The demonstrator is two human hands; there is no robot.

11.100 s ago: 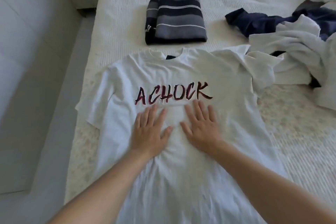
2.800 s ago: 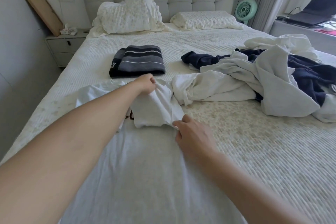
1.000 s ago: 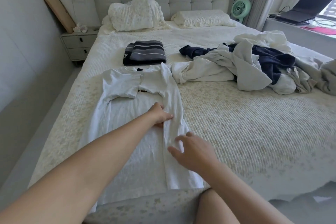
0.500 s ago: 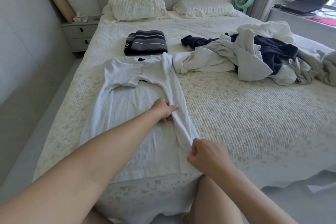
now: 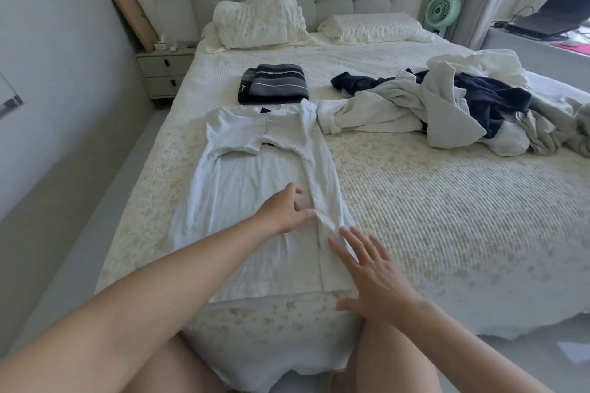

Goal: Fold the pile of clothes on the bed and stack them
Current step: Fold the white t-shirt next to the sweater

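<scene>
Nearest, at about five o'clock, the right hand (image 5: 372,271) lies flat with its fingers spread and straight on the lower right strip of the white T-shirt (image 5: 255,201), pressing nothing closed; I judge it is smoothing the folded-in side so the crease keeps. Just beyond, near the middle of the view, the left hand (image 5: 287,210) rests on the cloth with thumb and fingers loosely bent, touching the inner edge of that fold (whether it truly pinches the fabric I cannot tell). The T-shirt lies lengthwise near the foot of the bed (image 5: 447,217), both sleeves turned inward, its thin cotton softly wrinkled against the bed's nubby, ribbed cover. The side folds look done, and the crosswise folds are not yet made.

Farther, at twelve o'clock, a folded striped garment (image 5: 274,86) in grey and dark bands sits as a tidy rectangle, likely the start of the stack. At two o'clock sprawls the unfolded pile of clothes (image 5: 447,112), limp white and navy pieces tangled together.
</scene>
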